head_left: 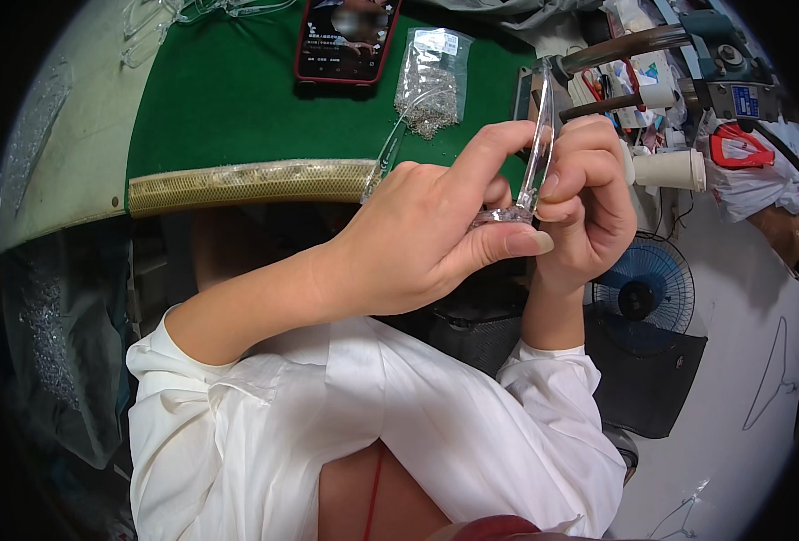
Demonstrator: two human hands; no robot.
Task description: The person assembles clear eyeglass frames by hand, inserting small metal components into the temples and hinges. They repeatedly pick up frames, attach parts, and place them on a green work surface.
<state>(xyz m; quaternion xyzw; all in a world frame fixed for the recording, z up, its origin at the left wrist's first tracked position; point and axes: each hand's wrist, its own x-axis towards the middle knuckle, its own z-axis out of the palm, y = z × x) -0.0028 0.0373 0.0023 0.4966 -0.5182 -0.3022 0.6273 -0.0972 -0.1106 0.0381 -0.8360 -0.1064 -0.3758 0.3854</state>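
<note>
My left hand (427,225) is closed around a clear plastic eyeglass frame (502,215), held above the front edge of the bench. One see-through temple (545,117) stands up from the frame's right corner, between my two hands. The other clear temple (386,158) reaches out past the back of my left hand. My right hand (589,203) is curled, its fingertips pinched against the corner where the right temple meets the front. Whatever those fingertips hold is too small or hidden to make out.
On the green bench cover (237,108) lie a phone (345,45) and a clear bag of tiny metal parts (428,95). Clear eyeglass frames (151,32) sit at the far left. A bench machine (733,59), a paper cup (670,169) and a fan (643,284) are on the right.
</note>
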